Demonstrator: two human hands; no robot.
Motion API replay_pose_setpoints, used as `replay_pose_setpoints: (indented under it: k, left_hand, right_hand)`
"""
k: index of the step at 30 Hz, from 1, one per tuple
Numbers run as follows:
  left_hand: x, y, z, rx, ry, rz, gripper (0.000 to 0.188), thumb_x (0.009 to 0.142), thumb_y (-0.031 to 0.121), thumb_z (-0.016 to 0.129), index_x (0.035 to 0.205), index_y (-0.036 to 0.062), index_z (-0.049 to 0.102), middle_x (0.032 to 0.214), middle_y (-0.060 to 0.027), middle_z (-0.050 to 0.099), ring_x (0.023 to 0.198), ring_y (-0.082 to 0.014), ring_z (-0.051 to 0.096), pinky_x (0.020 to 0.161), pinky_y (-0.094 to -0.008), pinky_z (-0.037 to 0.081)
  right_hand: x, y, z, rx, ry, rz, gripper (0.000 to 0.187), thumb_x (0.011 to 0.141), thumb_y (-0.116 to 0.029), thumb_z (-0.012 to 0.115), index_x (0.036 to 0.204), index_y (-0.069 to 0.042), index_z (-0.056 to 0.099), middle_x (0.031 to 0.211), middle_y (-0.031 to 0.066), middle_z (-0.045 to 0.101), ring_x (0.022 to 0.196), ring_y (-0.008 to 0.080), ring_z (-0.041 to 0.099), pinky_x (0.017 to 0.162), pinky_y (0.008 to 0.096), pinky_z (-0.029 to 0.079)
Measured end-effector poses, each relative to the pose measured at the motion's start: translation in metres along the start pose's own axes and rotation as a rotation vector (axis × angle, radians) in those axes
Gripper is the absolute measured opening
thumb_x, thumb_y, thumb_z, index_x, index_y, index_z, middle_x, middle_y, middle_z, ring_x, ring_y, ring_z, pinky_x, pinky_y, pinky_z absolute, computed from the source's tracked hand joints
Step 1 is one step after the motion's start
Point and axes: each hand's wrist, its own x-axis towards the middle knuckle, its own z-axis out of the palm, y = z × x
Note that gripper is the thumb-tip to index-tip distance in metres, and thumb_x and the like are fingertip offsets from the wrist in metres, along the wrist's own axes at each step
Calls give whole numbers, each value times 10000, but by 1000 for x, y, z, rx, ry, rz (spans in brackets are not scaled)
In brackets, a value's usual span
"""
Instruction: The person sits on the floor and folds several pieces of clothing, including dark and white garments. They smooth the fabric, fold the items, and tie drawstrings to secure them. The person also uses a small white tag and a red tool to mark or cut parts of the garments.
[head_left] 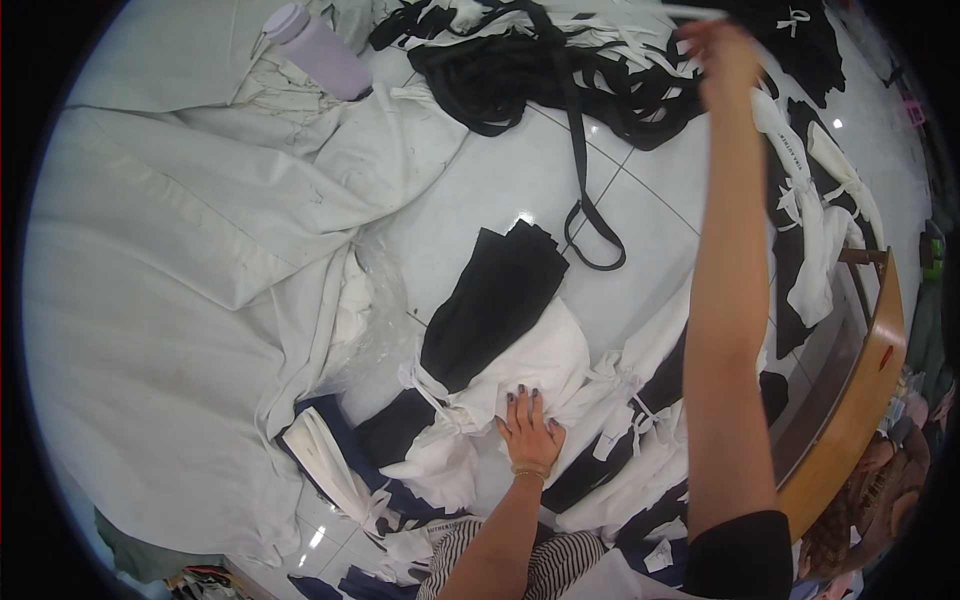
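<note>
My left hand (532, 435) lies flat, fingers spread, on a white cloth bundle (540, 355). A folded black cloth (495, 300) stretches away from that bundle across the tiles. My right arm reaches far forward, and my right hand (725, 60) is at the upper right, beside a heap of black straps (480, 75) and white strips (625, 40). Its fingers are curled but smeared by motion. A blurred white strip (690, 12) passes close to that hand, and whether the hand grips it is unclear. One long black strap (580, 150) trails from the heap toward me and ends in a loop.
Grey-white fabric (170, 300) covers the left side, with a lilac tumbler (320, 55) lying at its far edge. Several tied black-and-white bundles (630, 430) lie near me; others (800, 200) are at the right. A wooden-edged piece of furniture (860, 390) stands at right on the tiled floor (640, 210).
</note>
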Motion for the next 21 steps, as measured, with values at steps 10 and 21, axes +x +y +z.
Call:
replay_pose_setpoints:
  k: [10, 21]
  left_hand:
    - [1, 1, -5, -41, 49, 8, 588, 806, 288, 549, 1367, 118, 497, 1504, -78, 368, 1419, -295, 305, 1106, -629, 227]
    - [8, -5, -9, -200, 302, 118, 549, 825, 223, 541, 1340, 33, 515, 1473, -152, 397, 1404, -336, 306, 1138, -612, 193]
  right_hand:
    - [-328, -146, -162, 458, -588, 144, 293, 875, -322, 629, 948, -41, 592, 683, 63, 540, 618, 166, 503, 581, 343, 421]
    - [-712, -89, -193, 188, -122, 1233, 276, 984, -388, 524, 1068, -125, 535, 764, -27, 483, 655, 102, 396, 667, 231, 333]
